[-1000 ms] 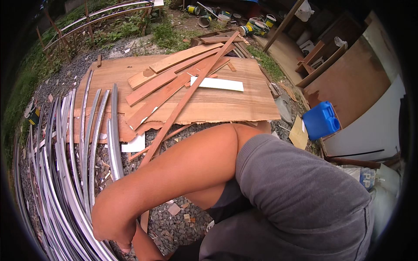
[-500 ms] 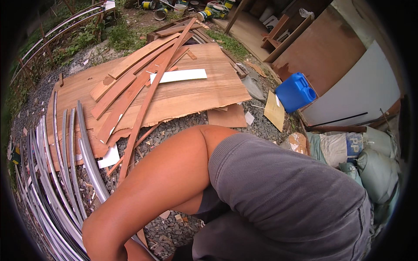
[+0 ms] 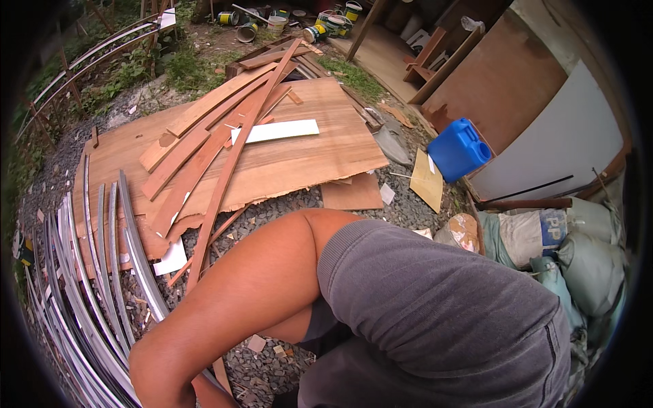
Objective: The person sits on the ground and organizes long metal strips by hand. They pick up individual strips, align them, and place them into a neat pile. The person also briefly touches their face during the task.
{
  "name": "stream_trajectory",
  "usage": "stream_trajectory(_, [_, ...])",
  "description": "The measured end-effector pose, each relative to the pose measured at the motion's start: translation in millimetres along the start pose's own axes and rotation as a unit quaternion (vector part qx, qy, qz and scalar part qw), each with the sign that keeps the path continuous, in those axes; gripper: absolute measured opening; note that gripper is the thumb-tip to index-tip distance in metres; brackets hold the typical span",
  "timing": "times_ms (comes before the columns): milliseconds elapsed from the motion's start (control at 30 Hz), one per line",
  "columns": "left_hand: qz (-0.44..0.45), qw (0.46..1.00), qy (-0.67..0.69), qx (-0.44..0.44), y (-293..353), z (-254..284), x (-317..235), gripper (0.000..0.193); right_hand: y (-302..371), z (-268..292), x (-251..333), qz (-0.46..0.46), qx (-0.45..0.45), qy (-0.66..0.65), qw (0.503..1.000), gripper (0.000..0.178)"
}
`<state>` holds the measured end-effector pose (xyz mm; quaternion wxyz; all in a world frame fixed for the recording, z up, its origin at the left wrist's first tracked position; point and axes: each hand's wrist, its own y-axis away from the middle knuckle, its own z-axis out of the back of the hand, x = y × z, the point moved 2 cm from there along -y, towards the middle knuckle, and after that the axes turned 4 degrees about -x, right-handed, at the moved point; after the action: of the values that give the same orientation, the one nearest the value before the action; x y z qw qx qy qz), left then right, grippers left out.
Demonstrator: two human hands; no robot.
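Neither of my hands shows. A bare bent arm (image 3: pixel 231 292) crosses the lower middle, coming out of a grey short sleeve (image 3: pixel 442 292) with a ribbed cuff. Its elbow is at the lower left, and the part beyond it runs off the lower edge, so whatever the hand holds or touches is hidden. Next to the elbow lie long, thin silvery metal profiles (image 3: pixel 139 262), several of them side by side on the gravel. Just past the arm, a long narrow wooden strip (image 3: pixel 235 166) slants across a large plywood sheet (image 3: pixel 306 163) with a ragged near edge.
Several reddish boards (image 3: pixel 183 180) and a white strip (image 3: pixel 279 130) lie on the plywood. A blue jerrycan (image 3: pixel 457 151) stands at the right, near stuffed sacks (image 3: pixel 592 265) and a leaning white panel (image 3: pixel 554 143). Paint buckets (image 3: pixel 333 26) litter the back. Grey gravel (image 3: pixel 265 370) covers the ground.
The view has tilted slightly, so the boards, plywood and jerrycan sit a little lower in the picture. The arm keeps nearly the same bent pose.
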<state>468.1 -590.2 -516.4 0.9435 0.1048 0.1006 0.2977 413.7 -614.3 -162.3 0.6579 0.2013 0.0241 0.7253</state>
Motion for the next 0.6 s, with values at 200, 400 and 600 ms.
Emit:
stream_trajectory(200, [0.001, 1.000, 0.001, 0.003, 4, 0, 3, 0.074, 27, 28, -17, 0.083, 0.009, -0.072, 0.994, 0.073])
stream_trajectory(400, [0.011, 1.000, 0.004, 0.001, 7, 2, 7, 0.071, 24, 41, -15, 0.124, 0.032, -0.093, 0.987, 0.078])
stream_trajectory(600, [0.018, 1.000, 0.014, -0.002, 14, 6, 13, 0.068, 54, 51, -17, 0.088, 0.024, -0.129, 0.987, 0.078])
